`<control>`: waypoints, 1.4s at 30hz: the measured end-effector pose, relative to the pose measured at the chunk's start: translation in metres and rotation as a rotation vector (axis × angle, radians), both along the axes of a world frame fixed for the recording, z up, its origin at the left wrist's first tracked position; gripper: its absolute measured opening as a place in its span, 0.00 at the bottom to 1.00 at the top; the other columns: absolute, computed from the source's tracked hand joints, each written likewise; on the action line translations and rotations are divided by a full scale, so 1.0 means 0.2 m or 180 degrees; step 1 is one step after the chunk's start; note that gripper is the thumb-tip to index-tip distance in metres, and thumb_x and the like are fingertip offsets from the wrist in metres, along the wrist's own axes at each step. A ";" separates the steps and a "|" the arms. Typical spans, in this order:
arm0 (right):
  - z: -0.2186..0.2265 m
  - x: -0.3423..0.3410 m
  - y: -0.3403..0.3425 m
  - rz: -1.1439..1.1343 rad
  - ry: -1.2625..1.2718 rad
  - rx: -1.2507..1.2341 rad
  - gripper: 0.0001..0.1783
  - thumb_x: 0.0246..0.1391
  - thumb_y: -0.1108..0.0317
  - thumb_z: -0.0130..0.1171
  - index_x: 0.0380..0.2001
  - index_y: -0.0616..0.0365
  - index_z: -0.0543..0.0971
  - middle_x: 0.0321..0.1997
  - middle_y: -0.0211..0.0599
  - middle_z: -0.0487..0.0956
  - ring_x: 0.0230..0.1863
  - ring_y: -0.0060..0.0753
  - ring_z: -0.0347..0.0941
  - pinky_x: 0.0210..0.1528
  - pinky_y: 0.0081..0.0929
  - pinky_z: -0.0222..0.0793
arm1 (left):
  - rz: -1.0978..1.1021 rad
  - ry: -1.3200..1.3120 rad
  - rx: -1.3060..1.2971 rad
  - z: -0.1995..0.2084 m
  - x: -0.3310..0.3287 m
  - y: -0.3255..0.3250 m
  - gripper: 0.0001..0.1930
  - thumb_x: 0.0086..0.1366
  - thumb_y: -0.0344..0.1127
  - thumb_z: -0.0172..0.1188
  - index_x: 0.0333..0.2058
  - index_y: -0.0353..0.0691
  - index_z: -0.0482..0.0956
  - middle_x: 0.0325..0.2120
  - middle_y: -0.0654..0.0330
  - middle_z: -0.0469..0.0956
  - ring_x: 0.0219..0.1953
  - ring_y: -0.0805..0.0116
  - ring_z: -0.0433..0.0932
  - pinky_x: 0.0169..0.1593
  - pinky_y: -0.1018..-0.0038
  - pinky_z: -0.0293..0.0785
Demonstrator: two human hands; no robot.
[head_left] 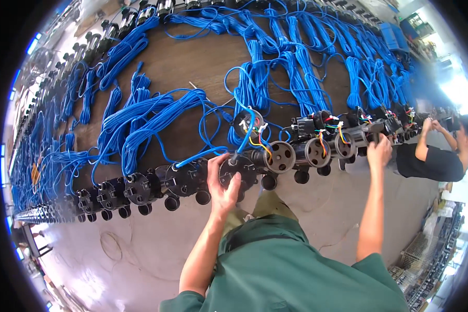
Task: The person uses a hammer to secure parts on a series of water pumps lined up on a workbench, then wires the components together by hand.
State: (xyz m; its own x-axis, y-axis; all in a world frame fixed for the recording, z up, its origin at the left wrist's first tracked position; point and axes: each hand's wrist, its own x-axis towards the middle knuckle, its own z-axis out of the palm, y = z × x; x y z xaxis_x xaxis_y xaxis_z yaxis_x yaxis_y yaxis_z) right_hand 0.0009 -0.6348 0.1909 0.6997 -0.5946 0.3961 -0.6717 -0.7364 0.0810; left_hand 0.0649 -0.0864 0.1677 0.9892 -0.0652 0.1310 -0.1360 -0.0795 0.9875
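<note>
My left hand (221, 190) is curved round the edge of a black round cover (239, 171) on a unit in the near row, thumb to its right. A blue cable runs out of that cover's top. Farther right, my right hand (379, 152) is closed round a dark object (374, 127); its kind is too small to make out. Between my hands sit uncovered grey round housings (280, 157) with coloured wires coming out. Above them a loose round cap (248, 122), threaded on a blue cable, lies with its wired inside showing.
Bundled blue cables (158, 122) cover much of the brown table (190, 67). Covered black units (140, 188) line its near edge to the left; more units (164, 6) stand along the far edge. A co-worker (431, 158) in black works at the right end.
</note>
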 end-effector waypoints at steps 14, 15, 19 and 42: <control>0.01 -0.26 -0.15 0.0183 -0.0626 0.1528 0.14 0.58 0.62 0.65 0.41 0.61 0.79 0.28 0.37 0.81 0.30 0.37 0.78 0.36 0.38 0.75 | 0.0569 -0.0081 0.0027 -0.05 -0.04 -0.09 0.31 0.56 0.40 0.64 0.56 0.26 0.75 0.52 0.46 0.74 0.56 0.52 0.74 0.64 0.59 0.68; 0.12 -0.27 0.06 0.0108 -0.1034 0.2415 0.12 0.62 0.63 0.64 0.41 0.59 0.78 0.26 0.31 0.76 0.27 0.28 0.73 0.33 0.31 0.71 | 0.0733 -0.0101 0.0080 -0.06 -0.06 -0.09 0.30 0.56 0.40 0.64 0.55 0.26 0.75 0.52 0.46 0.74 0.56 0.52 0.75 0.65 0.60 0.68; 0.55 -0.35 0.89 0.0187 -0.1348 0.4574 0.09 0.68 0.63 0.61 0.41 0.56 0.76 0.23 0.21 0.69 0.20 0.16 0.64 0.24 0.20 0.63 | 0.0548 -0.0056 0.0003 -0.03 -0.05 -0.06 0.30 0.57 0.38 0.64 0.56 0.26 0.75 0.53 0.47 0.74 0.56 0.53 0.74 0.65 0.60 0.68; 0.29 0.03 1.45 0.1236 0.1787 0.5314 0.20 0.71 0.59 0.58 0.55 0.65 0.73 0.28 0.31 0.76 0.25 0.21 0.70 0.30 0.27 0.70 | 0.0379 -0.0101 0.0161 0.01 -0.04 -0.03 0.30 0.56 0.38 0.65 0.57 0.29 0.75 0.54 0.46 0.74 0.58 0.51 0.75 0.65 0.59 0.70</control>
